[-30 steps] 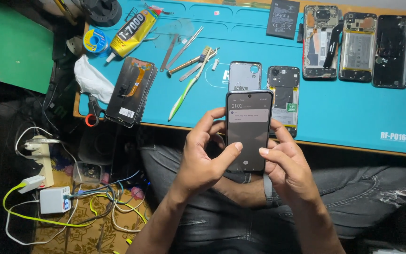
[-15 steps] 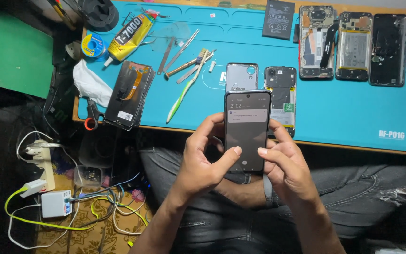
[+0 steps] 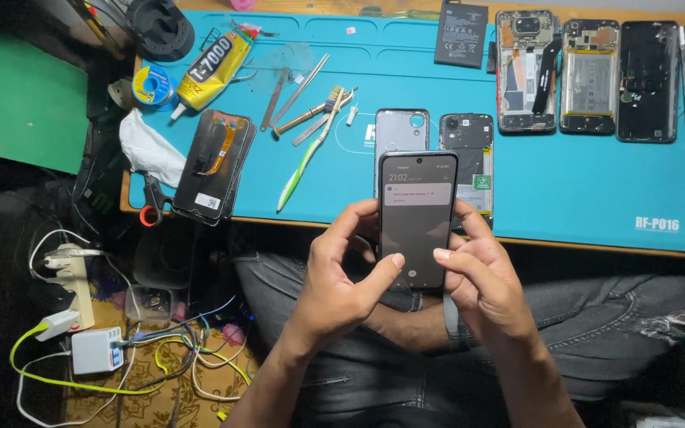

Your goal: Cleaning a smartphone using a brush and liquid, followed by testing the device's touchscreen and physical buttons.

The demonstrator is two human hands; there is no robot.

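Little has shifted since the earlier frames: both thumbs sit slightly nearer the screen, and the smartphone (image 3: 417,218) stays upright over the lap, just in front of the blue mat (image 3: 580,190) on the worktop. Its screen is lit. The left hand (image 3: 342,281) and right hand (image 3: 481,273) are each curled closed around its edges, thumbs hovering over the glass. Behind it on the mat lie a grey back cover (image 3: 400,129) and an opened phone (image 3: 469,147); left of it, a green toothbrush (image 3: 304,158). This looks like screen testing; a thumb press would need a steady grip.

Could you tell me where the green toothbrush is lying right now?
In the head view, the green toothbrush lies slanted on the blue mat, left of centre, between the detached phone screen and the phone held in both hands.
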